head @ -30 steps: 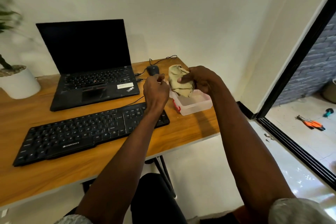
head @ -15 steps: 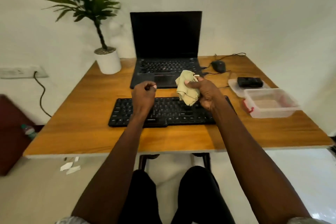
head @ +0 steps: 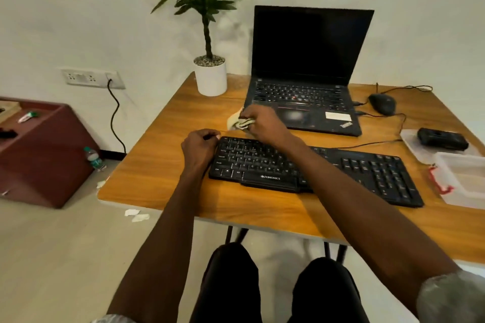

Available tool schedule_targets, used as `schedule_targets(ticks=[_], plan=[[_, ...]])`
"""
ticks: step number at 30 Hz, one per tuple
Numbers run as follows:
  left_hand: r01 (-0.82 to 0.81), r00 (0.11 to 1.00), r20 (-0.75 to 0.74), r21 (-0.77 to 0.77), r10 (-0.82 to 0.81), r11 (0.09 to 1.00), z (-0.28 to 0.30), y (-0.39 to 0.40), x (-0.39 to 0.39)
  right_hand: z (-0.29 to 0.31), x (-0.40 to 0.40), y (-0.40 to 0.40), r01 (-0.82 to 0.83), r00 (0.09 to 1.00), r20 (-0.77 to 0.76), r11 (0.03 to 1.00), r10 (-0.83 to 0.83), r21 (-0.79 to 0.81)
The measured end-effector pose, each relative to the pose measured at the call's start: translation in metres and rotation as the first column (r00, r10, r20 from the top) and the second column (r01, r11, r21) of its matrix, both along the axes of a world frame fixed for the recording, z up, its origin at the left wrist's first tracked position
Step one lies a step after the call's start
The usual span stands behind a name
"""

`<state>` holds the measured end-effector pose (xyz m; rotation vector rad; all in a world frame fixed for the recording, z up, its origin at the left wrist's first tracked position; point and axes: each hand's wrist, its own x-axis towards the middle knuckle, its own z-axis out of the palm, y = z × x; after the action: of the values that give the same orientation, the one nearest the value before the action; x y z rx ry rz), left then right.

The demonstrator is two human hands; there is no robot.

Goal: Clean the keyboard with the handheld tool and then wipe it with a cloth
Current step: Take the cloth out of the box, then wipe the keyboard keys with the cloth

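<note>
A black keyboard point(head: 341, 168) lies across the wooden desk point(head: 162, 162). My right hand point(head: 262, 122) is shut on a bunched pale yellow cloth point(head: 235, 120) just beyond the keyboard's far left corner, near the laptop's front edge. My left hand point(head: 200, 147) is curled into a fist at the keyboard's left end, touching its edge; nothing shows in it. A black handheld tool point(head: 442, 138) rests on a clear lid point(head: 409, 139) at the right.
An open black laptop point(head: 309, 68) stands behind the keyboard, with a mouse point(head: 381, 103) and cables to its right. A potted plant point(head: 210, 76) sits at the back left. A clear plastic box point(head: 462, 181) is at the right edge. A maroon cabinet point(head: 44, 152) stands on the floor at the left.
My right hand carried the cloth from the plastic box leftward to the keyboard's far left corner. My left hand moved to the keyboard's left end. The view swung left.
</note>
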<state>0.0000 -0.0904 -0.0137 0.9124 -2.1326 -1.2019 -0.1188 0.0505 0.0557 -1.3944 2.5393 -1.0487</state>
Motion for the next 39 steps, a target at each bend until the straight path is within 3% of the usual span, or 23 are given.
schedule_targets(ticks=[7, 14, 19, 25, 31, 33, 39], plan=[[0.032, 0.996, 0.082, -0.153, -0.02, 0.988, -0.001, -0.002, 0.0, -0.023, 0.005, -0.032, -0.139, 0.962, -0.195, 0.957, 0.192, 0.255], [0.02, 0.995, 0.095, -0.2, -0.001, 0.98, -0.001, 0.001, -0.003, -0.02, -0.009, -0.015, -0.139, 0.963, -0.164, 0.915, 0.214, 0.379], [0.093, 0.99, 0.13, -0.237, -0.063, 0.967, 0.0, 0.001, -0.004, -0.021, 0.002, -0.025, -0.097, 0.97, -0.183, 0.941, 0.163, 0.324], [0.07, 0.99, 0.136, -0.229, -0.039, 0.971, 0.003, 0.003, -0.005, -0.021, 0.008, -0.016, -0.119, 0.97, -0.165, 0.941, 0.178, 0.316], [0.051, 0.991, 0.131, -0.208, -0.024, 0.977, 0.002, 0.004, -0.006, -0.01, 0.001, -0.012, 0.039, 0.981, -0.192, 0.938, 0.03, 0.344], [0.068, 0.988, 0.149, -0.208, -0.038, 0.976, 0.004, 0.006, -0.005, -0.014, 0.011, -0.021, 0.009, 0.987, -0.158, 0.96, 0.037, 0.281], [0.049, 0.993, 0.117, -0.192, -0.026, 0.98, 0.006, 0.007, -0.004, -0.02, 0.007, -0.016, -0.037, 0.992, -0.101, 0.945, 0.074, 0.324]])
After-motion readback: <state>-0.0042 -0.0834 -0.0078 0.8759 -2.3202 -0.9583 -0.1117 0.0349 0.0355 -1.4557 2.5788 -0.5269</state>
